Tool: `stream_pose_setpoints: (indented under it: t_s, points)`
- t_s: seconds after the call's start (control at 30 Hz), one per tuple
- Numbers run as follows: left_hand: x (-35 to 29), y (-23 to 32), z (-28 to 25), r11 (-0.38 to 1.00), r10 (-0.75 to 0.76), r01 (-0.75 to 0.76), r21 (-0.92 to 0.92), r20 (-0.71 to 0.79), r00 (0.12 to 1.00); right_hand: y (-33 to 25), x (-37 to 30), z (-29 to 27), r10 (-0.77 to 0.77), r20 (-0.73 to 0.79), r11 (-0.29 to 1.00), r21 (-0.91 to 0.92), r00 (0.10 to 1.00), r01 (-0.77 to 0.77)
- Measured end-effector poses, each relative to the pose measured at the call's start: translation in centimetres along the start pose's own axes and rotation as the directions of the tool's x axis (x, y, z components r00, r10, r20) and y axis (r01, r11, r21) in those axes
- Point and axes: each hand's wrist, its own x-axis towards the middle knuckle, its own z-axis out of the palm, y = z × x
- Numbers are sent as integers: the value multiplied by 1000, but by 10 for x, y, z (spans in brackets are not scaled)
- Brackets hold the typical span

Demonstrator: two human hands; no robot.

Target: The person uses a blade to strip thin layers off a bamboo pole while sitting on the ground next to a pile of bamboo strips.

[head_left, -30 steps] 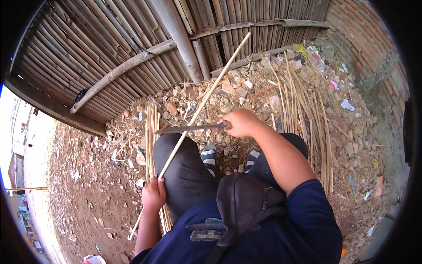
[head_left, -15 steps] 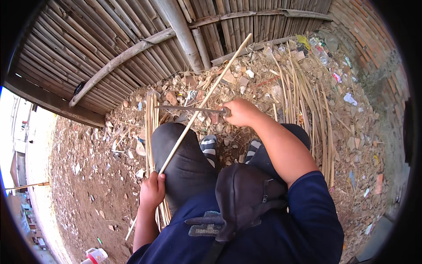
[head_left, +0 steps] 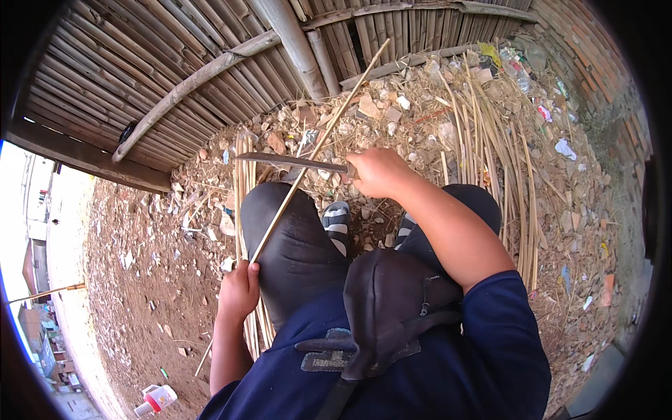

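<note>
Head view: counting from the middle of the scene, the left hand at eight o'clock is closed on a pale stick, which slants across the left thigh toward half past twelve. Near half past one, the right hand grips a knife, its blade crossing the stick; contact I can't judge. Any marking on the grey patch is too small to read. Stony, littered ground meets a slatted wall at ten, brickwork at two.
</note>
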Motion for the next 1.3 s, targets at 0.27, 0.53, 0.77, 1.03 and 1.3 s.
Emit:
stream_pose_setpoints:
  t_s: [0.27,0.53,0.77,1.03,1.3]
  points:
    - [1,3,17,998,-2,8,60,-92,996,19,9,-1,53,90,981,179,995,-69]
    - [-5,6,5,996,12,-3,94,-98,995,-8,1,-13,-64,95,998,-21,993,67]
    - [9,16,11,996,13,0,95,-139,990,29,15,-2,106,63,989,98,992,-112]
    - [-7,1,14,997,4,-1,73,-41,999,12,5,-3,111,129,984,122,985,-127]
    - [-4,4,3,996,33,-33,84,2,999,41,8,-14,268,-53,959,112,962,-261]
